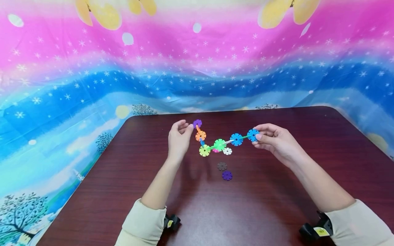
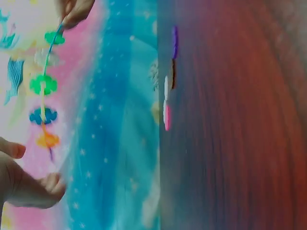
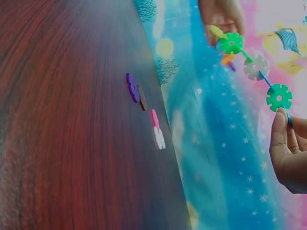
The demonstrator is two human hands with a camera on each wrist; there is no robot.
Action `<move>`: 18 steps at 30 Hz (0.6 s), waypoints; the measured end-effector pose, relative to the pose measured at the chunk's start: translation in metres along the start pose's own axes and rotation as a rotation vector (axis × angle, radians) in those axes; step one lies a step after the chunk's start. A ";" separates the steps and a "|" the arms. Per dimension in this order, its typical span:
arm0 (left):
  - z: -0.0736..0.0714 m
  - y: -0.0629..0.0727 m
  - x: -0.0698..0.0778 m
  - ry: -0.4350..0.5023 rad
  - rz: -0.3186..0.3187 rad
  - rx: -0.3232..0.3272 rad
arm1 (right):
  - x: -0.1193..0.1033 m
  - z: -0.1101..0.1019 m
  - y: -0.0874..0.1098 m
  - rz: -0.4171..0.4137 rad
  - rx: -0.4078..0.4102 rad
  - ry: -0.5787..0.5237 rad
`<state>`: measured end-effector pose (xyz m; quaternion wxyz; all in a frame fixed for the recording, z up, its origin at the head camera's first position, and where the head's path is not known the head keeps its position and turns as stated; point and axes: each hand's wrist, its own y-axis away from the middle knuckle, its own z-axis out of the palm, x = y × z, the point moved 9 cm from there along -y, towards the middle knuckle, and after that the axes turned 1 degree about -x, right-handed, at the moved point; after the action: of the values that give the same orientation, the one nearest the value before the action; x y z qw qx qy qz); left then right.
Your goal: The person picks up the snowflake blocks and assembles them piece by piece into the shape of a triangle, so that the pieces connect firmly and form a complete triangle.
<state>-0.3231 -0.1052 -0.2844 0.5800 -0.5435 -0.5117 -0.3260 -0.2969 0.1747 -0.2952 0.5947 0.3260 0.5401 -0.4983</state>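
A printed cloth [image 1: 191, 51], pink over blue with white snowflakes, hangs across the 12 o'clock side in the head view. Towards 6 o'clock spreads a dark red-brown wood-grain table [image 1: 123, 188]. Two pale cuffs reach in over it, the left cuff [image 1: 143, 220] from 7 o'clock, the right cuff [image 1: 358, 222] from 5 o'clock.

A chain of notched discs [image 1: 220, 144] is raised above the table, joined by discs set edge-on. It starts with a purple end disc [image 1: 197, 123] at 11 o'clock, dips through orange, yellow-green and green, and climbs to a blue end disc [image 1: 251, 135] at 2 o'clock.

The right hand [image 1: 278, 141] pinches the blue end disc between thumb and fingers. The left hand [image 1: 179, 140] is at the chain's 9 o'clock side, thumb and fingers apart, just beside the purple end disc; whether they touch I cannot tell.

Each wrist carries a black device [image 1: 317, 230] with a yellow label. On the table, at the chain's 6 o'clock, lie a loose purple disc [image 1: 227, 175] and a brown disc [image 1: 222, 166] beside it; nearer 12 o'clock from these are a white disc [image 1: 227, 151] and a partly hidden pink disc [image 1: 216, 150].
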 end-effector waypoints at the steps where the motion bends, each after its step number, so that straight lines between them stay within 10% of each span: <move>1: 0.000 -0.003 -0.009 0.047 -0.089 -0.022 | -0.001 0.000 0.000 -0.011 -0.005 -0.009; 7: 0.011 -0.002 -0.039 0.381 -0.390 -0.158 | 0.001 -0.002 0.001 -0.026 -0.012 -0.014; 18: 0.007 -0.002 -0.017 0.489 -0.208 -0.152 | 0.011 -0.007 -0.008 0.004 -0.022 0.088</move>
<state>-0.3316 -0.1020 -0.3007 0.6074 -0.4352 -0.3834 -0.5429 -0.3077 0.1757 -0.3060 0.5751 0.3421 0.5706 -0.4760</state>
